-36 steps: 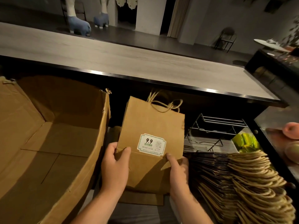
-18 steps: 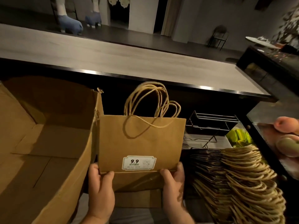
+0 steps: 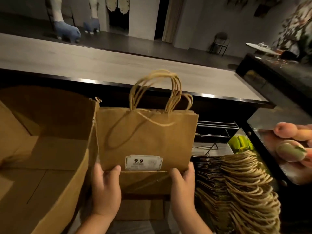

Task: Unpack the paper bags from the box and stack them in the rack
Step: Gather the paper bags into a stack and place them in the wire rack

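Observation:
I hold a small bunch of flat brown paper bags (image 3: 146, 137) upright in front of me, twine handles up, a white "9.9" sticker on the front. My left hand (image 3: 105, 186) grips the lower left edge and my right hand (image 3: 183, 183) grips the lower right edge. The big cardboard box (image 3: 43, 159) stands open at my left, its inside bare as far as I see. To the right lies a long row of flat paper bags (image 3: 236, 188) with handles fanned out. Behind that row a black wire rack (image 3: 216, 130) stands partly hidden by the held bags.
A grey counter top (image 3: 118, 68) with a black front edge runs across above the shelf. A dark display case (image 3: 278, 132) with peach-like items sits at right; green objects (image 3: 241, 144) lie beside the rack. More flat cardboard lies under the held bags.
The bags were tilted with handles folded a second ago; now they stand upright and level with handles up, and both hands have shifted to the bottom corners.

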Motion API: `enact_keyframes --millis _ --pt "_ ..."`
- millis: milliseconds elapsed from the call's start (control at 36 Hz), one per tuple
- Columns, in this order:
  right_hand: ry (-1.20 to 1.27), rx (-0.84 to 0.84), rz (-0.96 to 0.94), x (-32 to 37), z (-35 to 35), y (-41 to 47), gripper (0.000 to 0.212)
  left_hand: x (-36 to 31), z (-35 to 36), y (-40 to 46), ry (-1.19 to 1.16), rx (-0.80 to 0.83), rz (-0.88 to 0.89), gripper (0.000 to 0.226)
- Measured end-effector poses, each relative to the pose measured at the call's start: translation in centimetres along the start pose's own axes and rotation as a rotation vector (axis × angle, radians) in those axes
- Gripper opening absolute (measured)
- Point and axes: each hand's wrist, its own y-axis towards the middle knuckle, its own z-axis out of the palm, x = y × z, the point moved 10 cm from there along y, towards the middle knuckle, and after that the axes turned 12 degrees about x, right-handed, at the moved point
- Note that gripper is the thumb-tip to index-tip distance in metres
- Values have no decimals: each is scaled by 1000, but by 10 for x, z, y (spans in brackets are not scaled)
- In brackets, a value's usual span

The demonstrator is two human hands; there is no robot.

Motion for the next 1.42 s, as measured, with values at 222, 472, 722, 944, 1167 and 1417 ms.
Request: enact_keyframes --millis 222,472,722,944,1167,1417 --pt "-81 132 -275 137 -33 -24 27 -102 40 9 -217 37 223 30" --pt "-280 242 -333 225 -100 12 42 -153 124 29 -399 186 318 36" --pt "-277 399 -149 168 -156 70 40 -116 190 27 -165 259 276 22" --pt "-300 475 -145 107 -186 101 40 -78 218 20 -135 289 245 39" --pt "-315 607 -78 57 -192 129 39 -20 226 32 79 237 108 34" --pt "-358 637 42 -9 -196 156 36 52 234 37 8 226 -277 43"
